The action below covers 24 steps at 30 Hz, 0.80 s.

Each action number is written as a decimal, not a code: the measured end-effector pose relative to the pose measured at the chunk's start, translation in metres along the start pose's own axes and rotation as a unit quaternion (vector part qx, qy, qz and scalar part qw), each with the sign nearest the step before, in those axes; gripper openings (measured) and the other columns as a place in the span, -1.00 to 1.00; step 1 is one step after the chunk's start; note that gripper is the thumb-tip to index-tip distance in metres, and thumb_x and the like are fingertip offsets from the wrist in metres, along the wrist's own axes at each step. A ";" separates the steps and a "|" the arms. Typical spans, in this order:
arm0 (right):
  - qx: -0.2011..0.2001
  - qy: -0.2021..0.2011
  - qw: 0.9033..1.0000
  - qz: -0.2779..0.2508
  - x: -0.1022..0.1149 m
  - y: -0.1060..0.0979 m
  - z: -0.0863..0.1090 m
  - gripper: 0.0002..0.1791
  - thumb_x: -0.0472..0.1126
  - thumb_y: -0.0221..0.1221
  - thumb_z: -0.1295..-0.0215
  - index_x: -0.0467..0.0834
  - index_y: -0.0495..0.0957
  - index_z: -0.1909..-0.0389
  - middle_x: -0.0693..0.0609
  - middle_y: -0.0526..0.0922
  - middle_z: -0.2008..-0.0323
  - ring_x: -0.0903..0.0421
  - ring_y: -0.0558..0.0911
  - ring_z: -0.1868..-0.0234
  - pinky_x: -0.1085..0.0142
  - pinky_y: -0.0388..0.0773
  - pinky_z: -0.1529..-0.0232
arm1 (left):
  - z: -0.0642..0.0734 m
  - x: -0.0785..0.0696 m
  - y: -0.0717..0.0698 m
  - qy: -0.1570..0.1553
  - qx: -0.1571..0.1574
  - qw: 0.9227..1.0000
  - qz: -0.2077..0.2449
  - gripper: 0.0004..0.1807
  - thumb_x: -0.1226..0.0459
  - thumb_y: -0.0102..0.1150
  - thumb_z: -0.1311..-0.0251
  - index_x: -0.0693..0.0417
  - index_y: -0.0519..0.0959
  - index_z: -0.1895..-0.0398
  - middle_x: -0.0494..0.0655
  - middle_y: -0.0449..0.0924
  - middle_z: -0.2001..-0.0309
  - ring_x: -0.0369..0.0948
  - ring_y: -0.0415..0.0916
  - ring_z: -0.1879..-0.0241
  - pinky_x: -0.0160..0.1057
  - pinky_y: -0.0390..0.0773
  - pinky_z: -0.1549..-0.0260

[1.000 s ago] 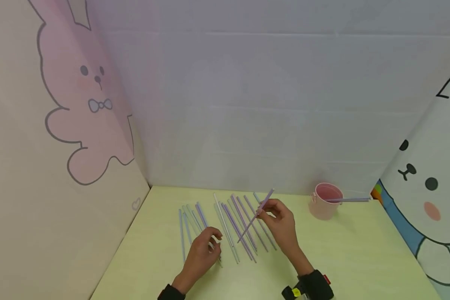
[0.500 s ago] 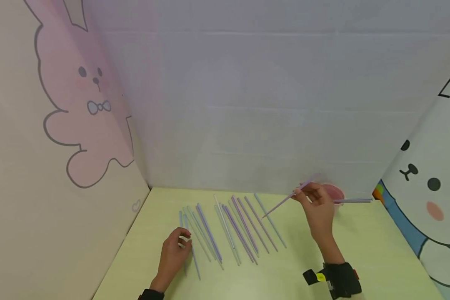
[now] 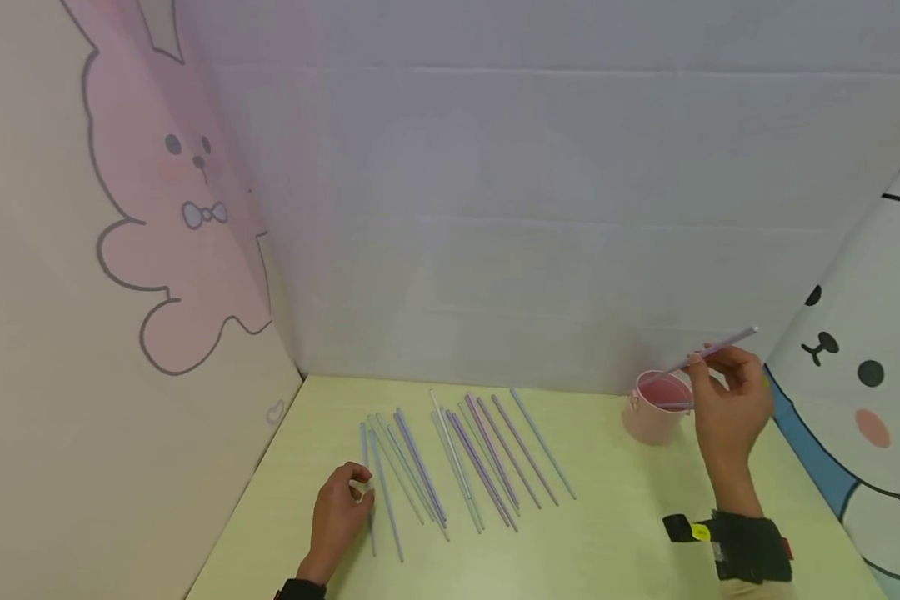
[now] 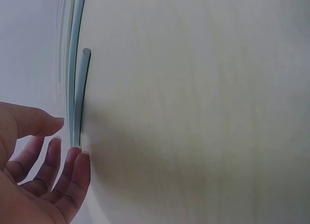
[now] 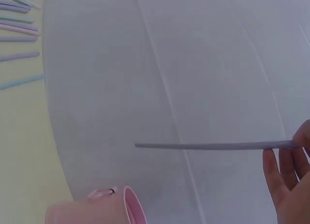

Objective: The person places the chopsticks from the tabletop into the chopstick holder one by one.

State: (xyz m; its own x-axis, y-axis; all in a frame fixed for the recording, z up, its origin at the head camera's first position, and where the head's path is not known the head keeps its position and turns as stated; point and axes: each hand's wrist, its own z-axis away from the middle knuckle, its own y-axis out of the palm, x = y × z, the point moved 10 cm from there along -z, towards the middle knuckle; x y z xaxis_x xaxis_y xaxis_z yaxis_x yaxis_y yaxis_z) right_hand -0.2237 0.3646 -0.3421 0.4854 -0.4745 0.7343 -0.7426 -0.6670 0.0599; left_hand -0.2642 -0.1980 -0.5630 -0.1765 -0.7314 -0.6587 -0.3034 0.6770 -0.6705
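Between thumb and fingers, my right hand (image 3: pixel 733 404) pinches a purple straw (image 3: pixel 731 340) beside and above a small pink bucket (image 3: pixel 648 423). The straw slants, its lower left end over the bucket's mouth in the head view. Another straw (image 3: pixel 672 406) leans in the bucket, partly hidden behind the hand. In the right wrist view, the held straw (image 5: pixel 208 146) lies nearly level across the picture. My left hand (image 3: pixel 337 512) has loosely curled fingers and holds nothing. It is beside a light blue straw (image 4: pixel 82 88); whether the fingertips touch it I cannot tell.
Several pastel straws (image 3: pixel 527 450) lie slanted in a loose row on the pale yellow table (image 3: pixel 600 533). A plain light backdrop (image 3: pixel 495 208) rises behind the table. Printed panels stand on both sides, with a pink rabbit (image 3: pixel 172 275) on the left one.
My right hand has carried the purple straw rightward from the row to the bucket, and the straw's slant has shifted. My left hand has moved left to the row's left end.
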 end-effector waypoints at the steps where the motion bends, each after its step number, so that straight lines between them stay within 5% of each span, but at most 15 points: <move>1: -0.011 -0.003 1.000 0.019 -0.004 -0.006 -0.003 -0.69 -0.51 0.28 -0.12 -0.53 0.53 0.10 -0.04 0.65 0.25 0.23 0.65 0.24 0.65 0.56 0.26 | 0.000 0.001 0.001 -0.005 0.006 1.000 -0.002 -0.71 0.46 0.41 0.14 0.06 0.59 0.30 -0.11 0.60 0.31 -0.24 0.52 0.48 -0.20 0.50 0.51; 12: -0.037 0.004 0.994 0.107 -0.039 -0.030 -0.012 -0.70 -0.36 0.31 -0.16 -0.29 0.61 0.06 0.11 0.67 0.21 0.36 0.63 0.21 0.67 0.53 0.20 | -0.001 0.002 0.004 -0.017 0.027 0.999 -0.025 -0.73 0.43 0.43 0.15 0.01 0.60 0.36 -0.08 0.58 0.30 -0.17 0.53 0.43 -0.19 0.47 0.49; 24: -0.006 -0.043 0.993 0.105 -0.052 -0.024 -0.001 -0.69 -0.47 0.32 -0.08 -0.43 0.60 0.11 -0.23 0.66 0.23 0.38 0.65 0.24 0.70 0.51 0.23 | -0.002 0.001 -0.003 -0.013 0.017 0.998 -0.060 -0.69 0.53 0.33 0.21 0.14 0.59 0.31 0.01 0.61 0.34 -0.14 0.51 0.45 -0.12 0.48 0.51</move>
State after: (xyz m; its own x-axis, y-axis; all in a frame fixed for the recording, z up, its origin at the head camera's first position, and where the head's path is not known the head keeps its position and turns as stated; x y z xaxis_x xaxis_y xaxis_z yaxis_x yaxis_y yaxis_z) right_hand -0.2319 0.4058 -0.3815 0.3564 -0.6509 0.6703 -0.8373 -0.5409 -0.0799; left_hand -0.2657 -0.2006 -0.5607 -0.1161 -0.8054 -0.5812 -0.2896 0.5872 -0.7559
